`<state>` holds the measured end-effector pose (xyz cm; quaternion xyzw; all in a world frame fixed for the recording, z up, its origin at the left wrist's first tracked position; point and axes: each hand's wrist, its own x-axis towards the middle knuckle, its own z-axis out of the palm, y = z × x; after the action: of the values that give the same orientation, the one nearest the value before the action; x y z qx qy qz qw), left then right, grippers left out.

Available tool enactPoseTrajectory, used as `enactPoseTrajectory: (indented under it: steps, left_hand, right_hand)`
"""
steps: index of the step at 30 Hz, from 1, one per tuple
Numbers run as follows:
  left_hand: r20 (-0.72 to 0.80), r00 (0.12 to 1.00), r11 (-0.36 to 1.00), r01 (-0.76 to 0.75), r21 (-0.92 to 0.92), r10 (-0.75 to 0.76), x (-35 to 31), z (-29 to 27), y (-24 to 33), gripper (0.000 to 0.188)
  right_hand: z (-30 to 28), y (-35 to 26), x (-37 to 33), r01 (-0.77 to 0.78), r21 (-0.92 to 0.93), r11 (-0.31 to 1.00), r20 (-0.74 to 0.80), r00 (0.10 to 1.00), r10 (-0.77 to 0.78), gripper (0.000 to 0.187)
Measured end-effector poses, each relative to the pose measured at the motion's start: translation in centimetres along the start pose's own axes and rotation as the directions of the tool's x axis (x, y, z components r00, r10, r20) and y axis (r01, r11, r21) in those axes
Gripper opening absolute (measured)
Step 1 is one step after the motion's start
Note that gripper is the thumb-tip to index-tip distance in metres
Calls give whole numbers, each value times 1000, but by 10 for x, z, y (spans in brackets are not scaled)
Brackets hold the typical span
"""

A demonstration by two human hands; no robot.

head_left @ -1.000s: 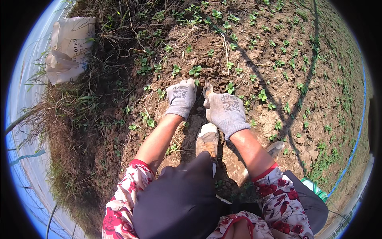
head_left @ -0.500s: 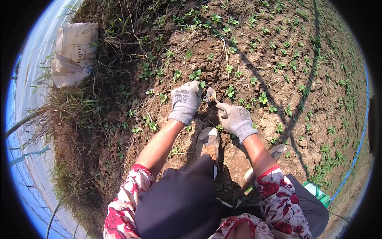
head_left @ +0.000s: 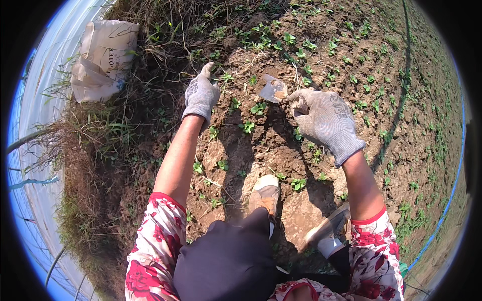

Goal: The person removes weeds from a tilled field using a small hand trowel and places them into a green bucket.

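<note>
My right hand [head_left: 324, 113], in a grey knit glove, is closed around the handle of a small flat-bladed scraper [head_left: 274, 90]. Its broad, dirt-marked metal blade points left, above the soil. Farther left, my left hand [head_left: 202, 93], gloved alike, is over the weedy edge of the bed, one digit stretched out and the other fingers partly hidden beneath. Nothing shows in its grasp. Between the two hands grow small green seedlings [head_left: 258, 109] in brown, cloddy soil [head_left: 236, 150].
A crumpled whitish bag [head_left: 108, 60] lies at the upper left by the plastic sheeting [head_left: 42, 125]. Dry grass [head_left: 90, 175] lines that side. My shoe [head_left: 264, 193] stands on the soil below the hands. Rows of seedlings extend right toward a blue line [head_left: 454, 188].
My hands have moved apart: the left went left and up, away from the plants, and the right moved right and up with the scraper. The blade has lifted from the soil.
</note>
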<state>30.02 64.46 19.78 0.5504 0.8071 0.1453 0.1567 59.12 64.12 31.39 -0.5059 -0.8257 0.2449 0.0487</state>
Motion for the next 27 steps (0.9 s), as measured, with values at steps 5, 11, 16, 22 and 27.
enactPoseTrajectory:
  steps: [5, 11, 16, 22, 27]
  left_hand:
    - [126, 989, 990, 61, 128, -77, 19, 29, 21, 50]
    - [83, 978, 981, 192, -21, -189, 26, 51, 7, 21]
    - [26, 981, 980, 194, -42, -193, 26, 54, -3, 25]
    - [-113, 988, 994, 105, 26, -101, 25, 62, -17, 24]
    - [-229, 972, 983, 6, -182, -48, 18, 50, -3, 22]
  right_hand:
    - [6, -44, 64, 37, -181, 983, 259, 966, 12, 30]
    - [13, -70, 92, -36, -175, 984, 291, 953, 87, 30]
    - [42, -87, 112, -106, -121, 987, 280, 950, 137, 32]
    - [94, -66, 100, -124, -10, 992, 297, 947, 121, 30]
    - [98, -40, 94, -75, 16, 997, 279, 958, 68, 30]
